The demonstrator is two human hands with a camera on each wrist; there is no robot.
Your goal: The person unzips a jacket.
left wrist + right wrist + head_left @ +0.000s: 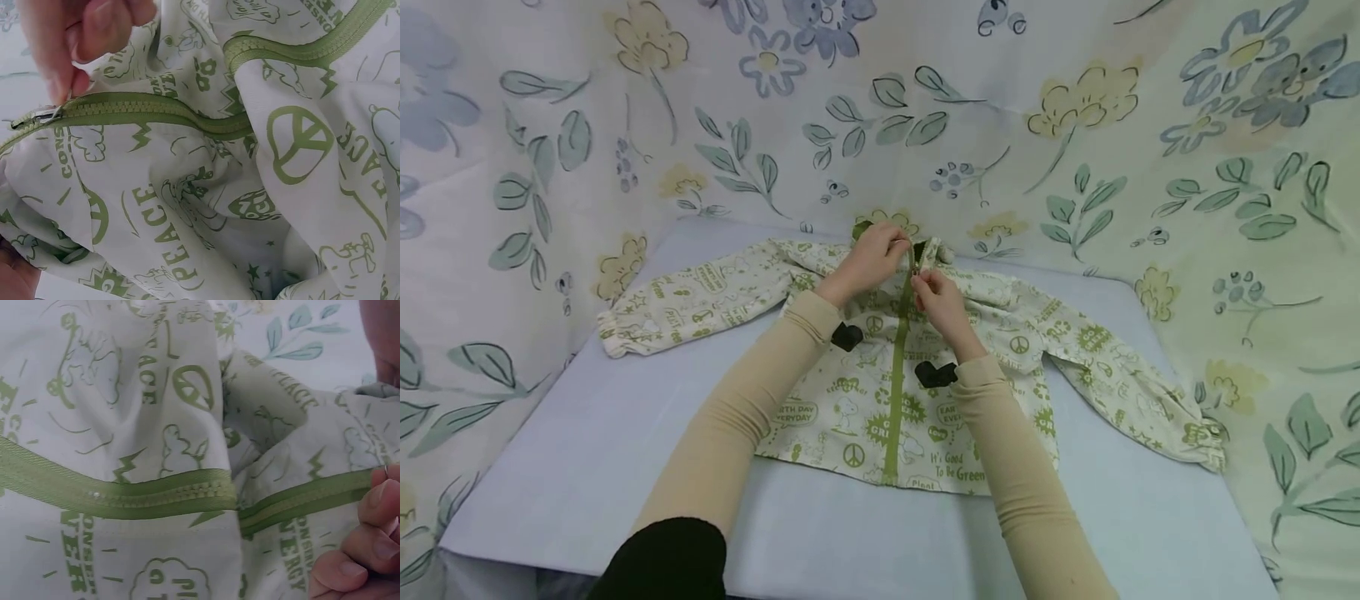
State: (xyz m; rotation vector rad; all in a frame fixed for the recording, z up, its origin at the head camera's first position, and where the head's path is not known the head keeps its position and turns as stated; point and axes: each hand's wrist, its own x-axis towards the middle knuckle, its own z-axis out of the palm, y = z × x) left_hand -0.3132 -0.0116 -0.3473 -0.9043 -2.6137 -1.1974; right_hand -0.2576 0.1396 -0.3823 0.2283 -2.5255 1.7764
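A white jacket (850, 392) with green print lies spread face up, its green zipper (898, 375) closed down the front. My right hand (942, 304) pinches the zipper pull (47, 115) near the top of the zip; in the right wrist view its curled fingers (375, 544) show at the right edge. At the collar (931, 250), my left hand (872, 258) grips the jacket's upper edge beside the zip; part of that hand (15, 275) shows low in the left wrist view. The fabric bunches and folds below both hands.
The jacket's sleeves (700, 308) stretch out to both sides on a white-covered table (587, 467). A floral curtain (865, 108) stands behind and along the sides. Black wrist devices (936, 374) hang under both wrists, over the jacket front.
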